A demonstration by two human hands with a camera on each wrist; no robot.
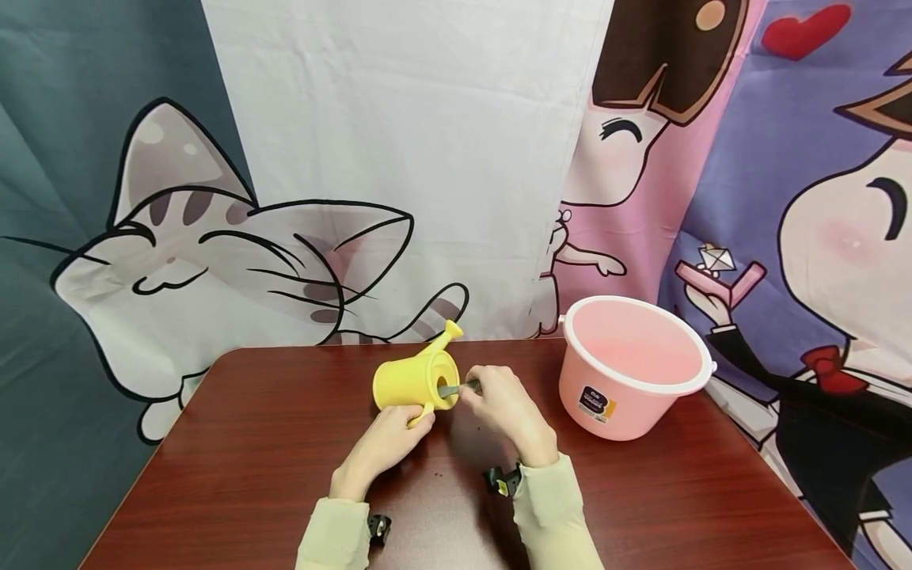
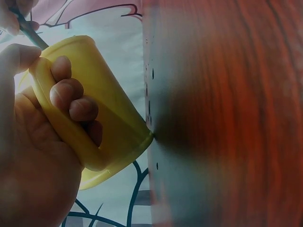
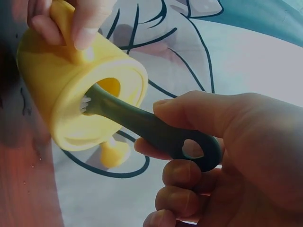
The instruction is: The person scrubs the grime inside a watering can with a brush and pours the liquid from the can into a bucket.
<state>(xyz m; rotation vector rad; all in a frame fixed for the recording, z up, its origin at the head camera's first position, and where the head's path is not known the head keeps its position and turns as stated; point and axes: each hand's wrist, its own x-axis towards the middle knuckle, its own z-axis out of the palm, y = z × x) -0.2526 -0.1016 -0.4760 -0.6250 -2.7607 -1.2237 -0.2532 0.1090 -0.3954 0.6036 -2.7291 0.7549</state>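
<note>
A yellow watering can [image 1: 404,383] is tipped on its side above the dark red table, its round opening turned to the right and its spout pointing up and away. My left hand [image 1: 388,441] grips the can's handle [image 2: 66,120], fingers curled through the loop. In the left wrist view the can's base edge is at or very near the tabletop. My right hand [image 1: 509,408] pinches a dark green brush [image 3: 137,120] by its handle, between thumb and fingers. The brush head reaches into the can's opening; a few white bristles [image 3: 85,104] show at the rim, the rest hidden.
A pink bucket [image 1: 606,404] with a white rim stands on the table [image 1: 271,475] to the right of my hands. Small drops or marks dot the tabletop near the can. A cartoon-printed cloth [image 1: 427,158] hangs behind the table's far edge.
</note>
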